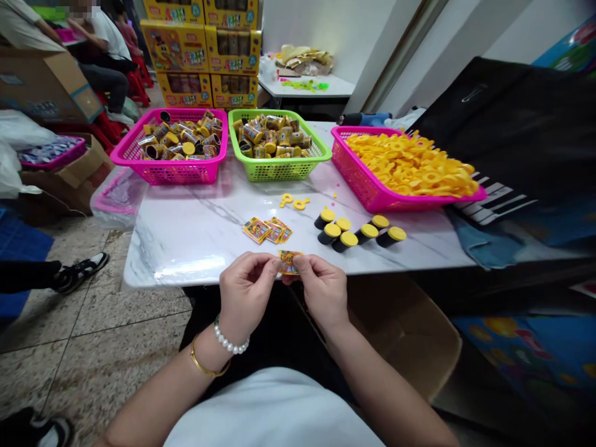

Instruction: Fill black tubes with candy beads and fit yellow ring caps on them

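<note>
Head view: both hands up at the near edge of the white marbled table (186,245), thumbs toward each other, one small colourful printed card (289,262) between them. Right hand (326,288) pinches the card, thumb over its right part, fingers curled behind. Left hand (244,285) narrow, thumb and forefinger pinched at the card's left edge. Left wrist wears a white bead bracelet (231,345) and a gold-coloured bangle (199,363).

Just beyond the hands, a few similar printed cards (256,230) lie overlapping on the table. Right of them, seven black cups (367,232) with yellow lids stand in a loose group. Two yellow ring pieces (306,201) lie farther back, tiny pink bits near.

Along the far side: left pink basket (181,174) and green basket (282,169), both heaped with printed cylinders with yellow and black ends; right pink basket (361,180) piled with yellow plastic parts (410,167).

Behind, stacked yellow boxes (174,46). Far left, a cardboard box (44,84) and seated people (109,37), blurred.
</note>
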Demonstrator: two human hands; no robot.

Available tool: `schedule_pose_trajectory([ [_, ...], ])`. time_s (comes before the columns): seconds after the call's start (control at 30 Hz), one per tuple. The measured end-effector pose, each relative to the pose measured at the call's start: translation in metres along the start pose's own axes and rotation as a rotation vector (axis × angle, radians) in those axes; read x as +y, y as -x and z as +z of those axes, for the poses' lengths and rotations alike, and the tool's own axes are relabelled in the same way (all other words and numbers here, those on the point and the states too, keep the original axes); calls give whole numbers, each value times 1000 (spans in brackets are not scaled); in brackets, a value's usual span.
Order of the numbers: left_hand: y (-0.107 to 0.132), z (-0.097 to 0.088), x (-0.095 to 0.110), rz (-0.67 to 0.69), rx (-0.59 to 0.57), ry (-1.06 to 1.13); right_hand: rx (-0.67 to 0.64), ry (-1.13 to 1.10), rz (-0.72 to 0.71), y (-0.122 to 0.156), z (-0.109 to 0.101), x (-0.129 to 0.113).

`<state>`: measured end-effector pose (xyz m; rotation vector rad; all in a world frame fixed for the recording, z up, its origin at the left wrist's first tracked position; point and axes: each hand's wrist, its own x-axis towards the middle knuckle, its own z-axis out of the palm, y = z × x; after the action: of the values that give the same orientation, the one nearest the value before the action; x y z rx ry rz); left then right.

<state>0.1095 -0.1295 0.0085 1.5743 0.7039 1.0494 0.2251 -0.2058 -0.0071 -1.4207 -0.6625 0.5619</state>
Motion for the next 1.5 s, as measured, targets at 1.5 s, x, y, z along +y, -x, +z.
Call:
schedule_pose_trajectory([
  [1.5, -33, 8, 7, -868, -362, 836, 31, 131, -171, 7, -26, -40],
])
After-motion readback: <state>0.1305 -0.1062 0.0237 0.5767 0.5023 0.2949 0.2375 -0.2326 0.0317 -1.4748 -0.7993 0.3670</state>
